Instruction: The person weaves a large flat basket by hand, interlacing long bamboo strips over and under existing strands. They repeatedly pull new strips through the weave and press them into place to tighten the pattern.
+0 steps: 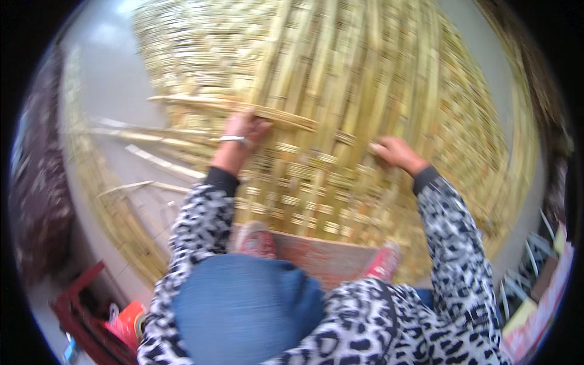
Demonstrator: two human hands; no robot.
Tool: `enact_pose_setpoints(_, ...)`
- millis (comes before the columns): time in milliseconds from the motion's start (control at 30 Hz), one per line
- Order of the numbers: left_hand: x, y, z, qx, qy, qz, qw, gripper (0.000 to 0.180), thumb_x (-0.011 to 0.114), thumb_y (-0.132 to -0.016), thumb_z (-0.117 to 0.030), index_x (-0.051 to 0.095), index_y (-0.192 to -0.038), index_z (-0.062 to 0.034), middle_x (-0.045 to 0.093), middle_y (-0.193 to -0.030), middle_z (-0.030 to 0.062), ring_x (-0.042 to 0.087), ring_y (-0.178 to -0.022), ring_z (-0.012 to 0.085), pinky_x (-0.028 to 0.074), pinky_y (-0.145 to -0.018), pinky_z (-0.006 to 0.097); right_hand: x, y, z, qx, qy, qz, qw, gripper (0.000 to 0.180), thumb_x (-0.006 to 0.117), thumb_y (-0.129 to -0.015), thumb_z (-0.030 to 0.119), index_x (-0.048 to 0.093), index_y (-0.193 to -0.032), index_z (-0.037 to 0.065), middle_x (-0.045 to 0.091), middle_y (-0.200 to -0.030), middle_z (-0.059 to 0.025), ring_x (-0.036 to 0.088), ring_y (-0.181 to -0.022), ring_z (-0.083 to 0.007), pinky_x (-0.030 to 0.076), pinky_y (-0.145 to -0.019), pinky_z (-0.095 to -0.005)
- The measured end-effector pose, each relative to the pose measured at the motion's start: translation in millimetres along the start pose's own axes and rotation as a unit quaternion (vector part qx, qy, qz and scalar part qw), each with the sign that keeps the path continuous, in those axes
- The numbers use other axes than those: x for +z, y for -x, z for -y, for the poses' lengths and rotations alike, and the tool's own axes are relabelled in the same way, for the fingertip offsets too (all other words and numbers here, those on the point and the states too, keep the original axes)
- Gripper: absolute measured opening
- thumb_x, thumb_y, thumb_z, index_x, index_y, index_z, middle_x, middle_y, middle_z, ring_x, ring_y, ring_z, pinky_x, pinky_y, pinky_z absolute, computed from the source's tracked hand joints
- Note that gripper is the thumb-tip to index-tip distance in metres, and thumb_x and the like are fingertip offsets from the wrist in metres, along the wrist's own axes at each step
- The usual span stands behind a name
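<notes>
I see large woven bamboo mat (365,91) filling floor ahead of knees. Left hand (243,129) closed around loose bamboo strip (231,104), which lies across weave toward left. Right hand (395,152) rests on mat, fingers bent down; grip I cannot tell, picture blurred. Pink shoes (258,240) at mat edge. More strips (146,158) on grey floor (115,79), left.

Woven bamboo mat (365,91) lies ahead of you on the floor (109,79). Your left hand (243,131) rests on its near left part, on a loose strip (243,108) lying crosswise. Your right hand (395,152) lies on the mat to the right. Your feet (258,240) sit on a board (322,258) at the mat's near edge. More loose strips (140,159) lie left of the mat.
</notes>
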State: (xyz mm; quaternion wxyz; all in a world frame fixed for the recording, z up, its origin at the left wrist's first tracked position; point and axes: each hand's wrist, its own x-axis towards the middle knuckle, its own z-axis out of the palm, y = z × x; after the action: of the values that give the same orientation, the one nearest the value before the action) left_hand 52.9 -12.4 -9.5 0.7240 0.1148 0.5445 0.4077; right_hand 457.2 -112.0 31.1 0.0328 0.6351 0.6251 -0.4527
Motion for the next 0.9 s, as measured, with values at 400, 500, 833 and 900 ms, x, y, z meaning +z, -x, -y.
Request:
enact_pose_setpoints(400, -10.6, 8.4, -13.0, 0.098, 0.054, -0.129, 0.985, 0.015, 0.057, -0.098, -0.016, 0.052, -0.106, -0.0036, 0.061, -0.088, 0.0120, 0.065, -0.074, 0.0266, 0.060, -0.060, 0.039, 19.0, 5.7, -1.8, 0.005, 0.025, -0.126, 0.992, 0.038, 0.056, -0.097, 0.036, 0.064, -0.086, 0.000, 0.064, -0.075, -0.0178, 0.063, -0.068, -0.0314, 0.047, -0.064, -0.0431)
enact_pose_setpoints(500, -35.6, -9.8, -30.9, 0.146, 0.065, -0.198, 0.967, 0.014, 0.058, -0.098, -0.017, 0.054, -0.102, -0.0046, 0.061, -0.085, 0.0111, 0.065, -0.070, 0.0260, 0.060, -0.056, 0.039, 20.5, 9.4, -0.6, 0.008, 0.045, -0.140, 0.989, 0.038, 0.056, -0.096, 0.038, 0.066, -0.090, 0.001, 0.065, -0.080, -0.0213, 0.062, -0.076, -0.0386, 0.047, -0.068, -0.0468)
enact_pose_setpoints(833, -49.8, -17.1, -37.9, 0.460, -0.354, -0.440, 0.685, 0.042, 0.073, -0.089, -0.022, 0.056, -0.118, 0.0033, 0.064, -0.103, 0.0182, 0.062, -0.090, 0.0341, 0.051, -0.082, 0.046, 33.9, 2.8, -3.7, -0.021, 0.083, -0.157, 0.984, 0.039, 0.051, -0.096, 0.042, 0.064, -0.091, 0.005, 0.066, -0.092, -0.0213, 0.061, -0.089, -0.0428, 0.048, -0.075, -0.0519)
enact_pose_setpoints(900, -29.5, 4.0, -22.9, 0.587, -0.497, -0.324, 0.551, 0.046, 0.076, -0.085, -0.023, 0.057, -0.119, 0.0021, 0.064, -0.108, 0.0197, 0.060, -0.101, 0.0358, 0.047, -0.089, 0.046, 34.1, 2.0, -6.6, -0.017, 0.083, -0.158, 0.984, 0.040, 0.051, -0.096, 0.043, 0.064, -0.091, 0.006, 0.067, -0.092, -0.0207, 0.062, -0.090, -0.0425, 0.048, -0.076, -0.0521)
